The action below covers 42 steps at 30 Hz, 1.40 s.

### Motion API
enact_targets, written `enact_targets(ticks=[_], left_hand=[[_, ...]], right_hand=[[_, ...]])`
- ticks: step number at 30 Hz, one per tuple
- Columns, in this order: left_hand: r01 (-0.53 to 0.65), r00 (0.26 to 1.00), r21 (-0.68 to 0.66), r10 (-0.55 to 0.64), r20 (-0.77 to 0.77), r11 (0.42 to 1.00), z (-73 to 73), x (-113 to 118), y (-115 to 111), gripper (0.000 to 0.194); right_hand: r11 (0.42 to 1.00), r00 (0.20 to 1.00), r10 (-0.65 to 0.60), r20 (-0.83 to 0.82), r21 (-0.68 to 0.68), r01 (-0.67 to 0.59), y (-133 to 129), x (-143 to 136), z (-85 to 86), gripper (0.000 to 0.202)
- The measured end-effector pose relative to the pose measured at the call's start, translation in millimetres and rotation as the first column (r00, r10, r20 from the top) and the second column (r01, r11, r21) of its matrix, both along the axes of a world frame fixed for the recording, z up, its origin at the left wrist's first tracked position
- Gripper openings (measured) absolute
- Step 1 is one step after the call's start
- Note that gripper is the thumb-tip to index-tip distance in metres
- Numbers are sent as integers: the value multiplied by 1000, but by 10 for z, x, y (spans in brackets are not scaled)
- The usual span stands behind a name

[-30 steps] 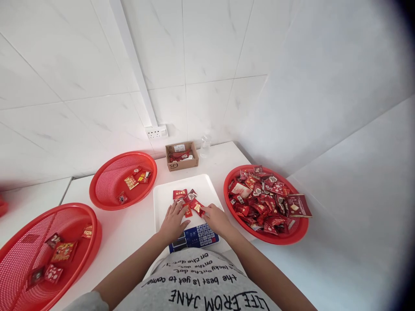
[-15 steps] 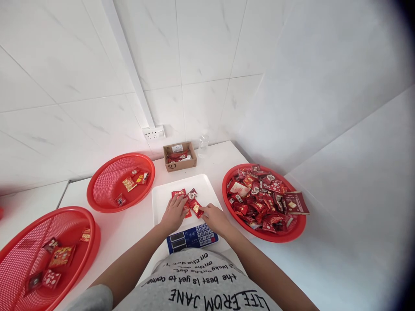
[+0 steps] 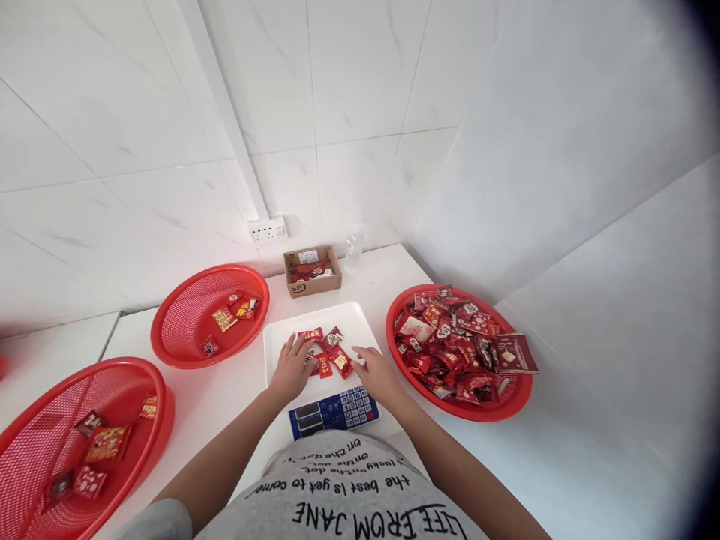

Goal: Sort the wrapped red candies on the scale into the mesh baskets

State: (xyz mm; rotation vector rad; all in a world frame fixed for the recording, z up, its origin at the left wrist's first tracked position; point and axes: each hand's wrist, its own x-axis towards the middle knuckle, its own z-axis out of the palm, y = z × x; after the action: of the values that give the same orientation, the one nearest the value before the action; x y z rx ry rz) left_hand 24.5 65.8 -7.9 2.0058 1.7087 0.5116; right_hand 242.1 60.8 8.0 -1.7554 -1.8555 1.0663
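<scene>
Red packets [image 3: 325, 365]: a small loose cluster lying flat on the white pan [image 3: 281, 322] of the scale [image 3: 354, 409], between the two hands; a maroon packet [image 3: 334, 337] with pale lettering lies at the far side.
Packet weight and feel: probably light, with thin, slick wrappers that crinkle and slide easily on the smooth pan; what is inside may be brittle, so a soft squeeze should suit them.
Packet grip: best pinched at the crimped ends or across the narrow sides; the shiny packet [image 3: 342, 361] nearest the right hand offers an exposed edge.
Left hand [image 3: 289, 371]: palm down, fingers spread and slightly bent, fingertips over the left side of the cluster and partly covering one packet; it grips nothing that can be seen.
Right hand [image 3: 379, 375]: turned inward, thumb and forefinger parted by a modest gap beside the shiny packet; whether the thumb touches it, I cannot tell.
Forearms: both reach forward from the body and angle in toward the pan.
Red basket [image 3: 489, 416]: right of the scale, heaped with similar packets.
Cardboard box [image 3: 318, 286]: behind the pan, with more packets inside.
</scene>
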Motion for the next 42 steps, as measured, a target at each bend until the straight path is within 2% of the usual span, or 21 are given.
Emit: enact_targets(ticks=[1, 2, 3, 4, 5, 6, 8, 9, 10, 13, 16, 18, 21, 24, 34, 38, 42], left_hand=[[-7, 997, 6, 6, 71, 1000, 57, 49, -47, 36], [-10, 988, -23, 13, 153, 1000, 121, 109, -100, 33], [-7, 969, -101, 31, 246, 995, 189, 178, -159, 30], [14, 936, -236, 70, 346, 972, 258, 253, -221, 29], [66, 885, -409, 136, 445, 910, 323, 328, -281, 31], [145, 815, -570, 229, 533, 809, 380, 399, -337, 34], [301, 656, -731, 424, 625, 612, 458, 515, -420, 39], [343, 586, -750, 495, 641, 565, 475, 553, -445, 38], [350, 534, -752, 541, 650, 558, 480, 578, -457, 37], [305, 469, -731, 572, 673, 610, 452, 587, -442, 33], [282, 482, -711, 546, 686, 644, 445, 550, -402, 34], [259, 529, -700, 508, 680, 666, 474, 526, -385, 34], [224, 637, -673, 417, 649, 704, 528, 501, -386, 34], [207, 702, -656, 357, 617, 726, 537, 492, -413, 33], [196, 690, -650, 368, 623, 734, 475, 508, -482, 36], [153, 685, -677, 416, 597, 719, 474, 495, -496, 36], [152, 613, -704, 493, 618, 694, 434, 473, -511, 31]], right_hand=[[996, 985, -84, -149, -21, 82, 6, -5, 9, 39], [986, 936, -167, -310, -81, 149, 7, -17, 22, 41], [968, 855, -246, -457, -169, 188, 2, -37, 38, 44], [944, 756, -318, -572, -261, 199, -13, -66, 57, 47], [922, 660, -376, -651, -333, 196, -37, -102, 76, 50], [907, 583, -411, -701, -375, 190, -71, -145, 93, 52], [908, 513, -415, -751, -379, 180, -155, -237, 123, 51], [919, 511, -391, -765, -355, 171, -199, -280, 134, 49], [932, 520, -358, -776, -326, 155, -237, -315, 143, 47], [961, 560, -271, -783, -258, 105, -296, -360, 167, 46], [969, 602, -237, -763, -230, 90, -268, -312, 189, 46], [975, 668, -206, -715, -206, 81, -232, -254, 195, 42], [987, 814, -105, -572, -162, 14, -200, -180, 181, 30], [992, 886, -22, -463, -122, -39, -208, -159, 145, 28], [1000, 919, -23, -394, -26, 15, -270, -235, 61, 21], [995, 918, 77, -388, -22, -93, -268, -210, 94, 26], [983, 881, 172, -440, 14, -185, -304, -199, 103, 26]])
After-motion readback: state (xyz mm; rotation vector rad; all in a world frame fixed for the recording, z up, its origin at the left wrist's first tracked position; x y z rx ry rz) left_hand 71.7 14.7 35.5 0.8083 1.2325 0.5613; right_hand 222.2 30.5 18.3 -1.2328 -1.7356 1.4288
